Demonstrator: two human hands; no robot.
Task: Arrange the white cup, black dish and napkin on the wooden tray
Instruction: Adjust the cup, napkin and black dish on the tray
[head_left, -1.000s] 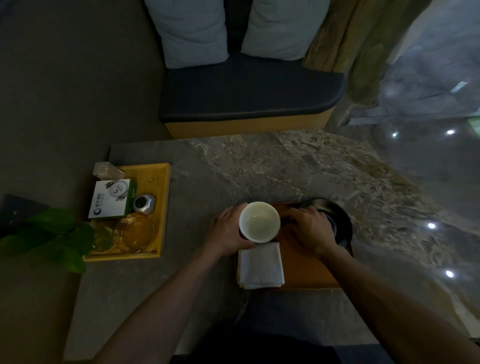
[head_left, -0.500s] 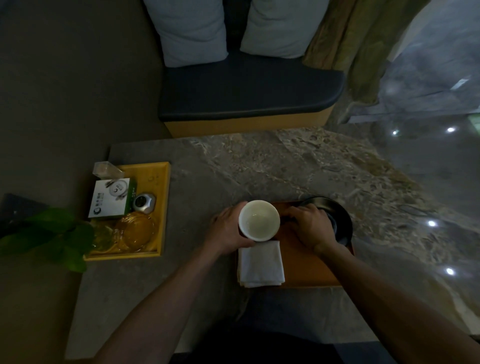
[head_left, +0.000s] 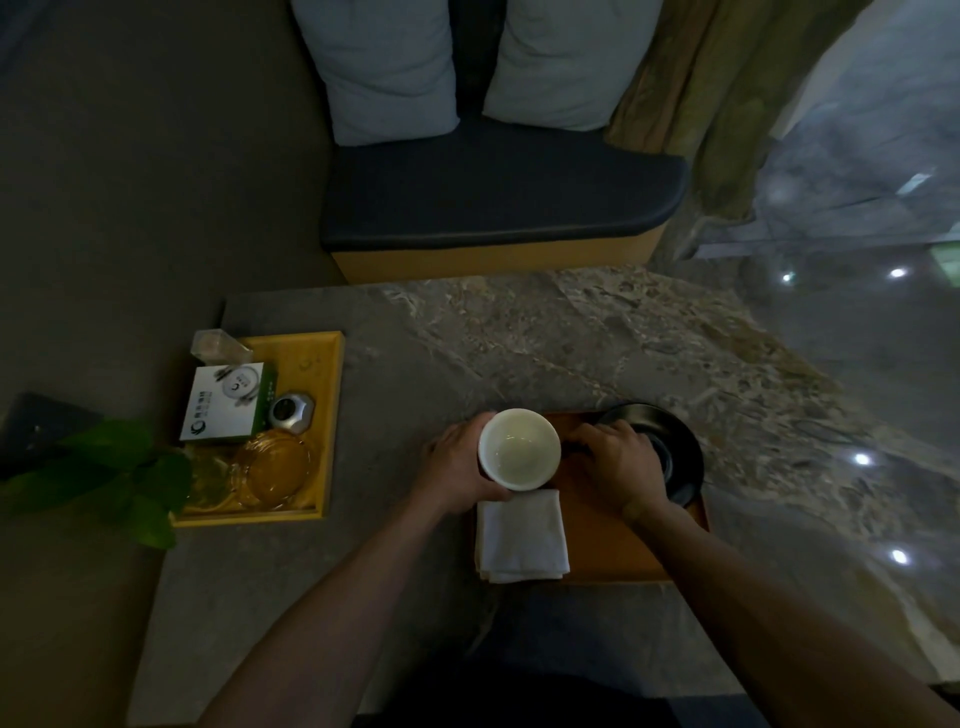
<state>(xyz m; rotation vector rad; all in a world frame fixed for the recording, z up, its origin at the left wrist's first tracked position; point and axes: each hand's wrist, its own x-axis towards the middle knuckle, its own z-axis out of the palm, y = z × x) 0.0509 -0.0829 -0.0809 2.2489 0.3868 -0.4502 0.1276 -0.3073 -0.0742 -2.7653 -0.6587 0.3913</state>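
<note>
The white cup (head_left: 519, 449) is upright and empty at the wooden tray's (head_left: 602, 535) far left corner, with my left hand (head_left: 457, 467) wrapped around its left side. A folded white napkin (head_left: 521, 535) lies on the tray's left part, just in front of the cup. The black dish (head_left: 675, 447) sits at the tray's far right and overhangs its edge. My right hand (head_left: 618, 462) rests on the dish's left rim, fingers curled over it and hiding that part.
A yellow tray (head_left: 327, 415) at the table's left holds a green-and-white box (head_left: 226, 402), a small silver object (head_left: 291, 413) and glass dishes (head_left: 275, 467). A leafy plant (head_left: 114, 473) overlaps its left side. A cushioned bench (head_left: 493, 208) stands beyond the stone table (head_left: 571, 338).
Almost nothing differs. Both hands stay where they were, the left on the cup and the right on the dish; the cup may have shifted a touch away from me.
</note>
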